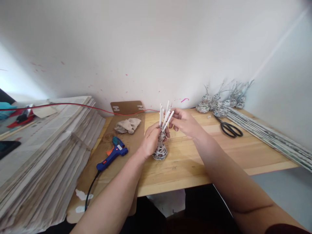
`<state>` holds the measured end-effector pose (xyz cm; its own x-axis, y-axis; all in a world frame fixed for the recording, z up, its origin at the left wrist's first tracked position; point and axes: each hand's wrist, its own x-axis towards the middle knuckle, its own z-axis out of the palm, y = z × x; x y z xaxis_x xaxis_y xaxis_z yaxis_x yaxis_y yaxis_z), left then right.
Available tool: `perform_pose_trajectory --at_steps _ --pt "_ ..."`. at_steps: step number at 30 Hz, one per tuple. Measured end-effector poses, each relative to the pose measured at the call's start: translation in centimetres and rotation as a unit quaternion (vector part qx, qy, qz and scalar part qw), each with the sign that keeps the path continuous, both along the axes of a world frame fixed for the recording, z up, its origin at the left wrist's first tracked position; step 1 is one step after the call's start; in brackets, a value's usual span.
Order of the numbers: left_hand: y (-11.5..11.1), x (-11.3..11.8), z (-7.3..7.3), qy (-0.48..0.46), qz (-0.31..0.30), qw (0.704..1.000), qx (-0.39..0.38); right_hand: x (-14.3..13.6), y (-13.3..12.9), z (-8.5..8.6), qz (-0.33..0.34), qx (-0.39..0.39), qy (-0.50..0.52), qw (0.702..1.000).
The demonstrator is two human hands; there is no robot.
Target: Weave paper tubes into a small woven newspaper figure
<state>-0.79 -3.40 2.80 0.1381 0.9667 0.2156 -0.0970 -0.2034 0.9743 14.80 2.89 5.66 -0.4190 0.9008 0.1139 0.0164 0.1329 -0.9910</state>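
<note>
A small woven paper piece (160, 152) with a rounded base and a narrow neck stands over the wooden table, in front of me. Several white paper tubes (166, 117) stick up from its top. My left hand (151, 138) is wrapped round the neck from the left. On the right side, my right hand (181, 122) is at the upper tubes with its fingers curled and pinched close to one of them. What lies between those fingertips is too small to make out. Parts of the neck are hidden behind my left fingers.
A blue glue gun (110, 157) and a crumpled cloth (128, 125) lie on cardboard (104, 185) at left, beside a tall paper stack (60, 162). At right are black scissors (231, 129), long paper tubes (263, 130) and woven pieces (203, 104). A red wire (73, 104) crosses behind.
</note>
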Motion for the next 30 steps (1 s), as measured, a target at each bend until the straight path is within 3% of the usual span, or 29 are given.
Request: perform_pose_trajectory --at_steps 4,8,11,19,30 --pt "0.0 -0.2 0.0 0.011 -0.008 1.0 0.019 -0.6 -0.2 -0.2 0.029 0.001 0.022 0.999" --pt "0.3 -0.4 -0.2 -0.006 -0.016 1.0 -0.005 -1.1 -0.4 -0.1 -0.025 0.06 0.103 0.993" --pt "0.4 -0.4 -0.2 -0.023 -0.029 0.999 -0.021 -1.1 -0.4 0.0 -0.024 0.069 0.113 0.991" --pt "0.4 -0.2 -0.3 -0.021 -0.033 0.999 -0.014 0.0 -0.1 0.0 0.178 0.062 0.049 0.981" --pt "0.6 -0.4 -1.0 -0.057 -0.065 0.995 -0.051 -0.1 -0.4 -0.2 0.211 0.044 0.039 0.976"
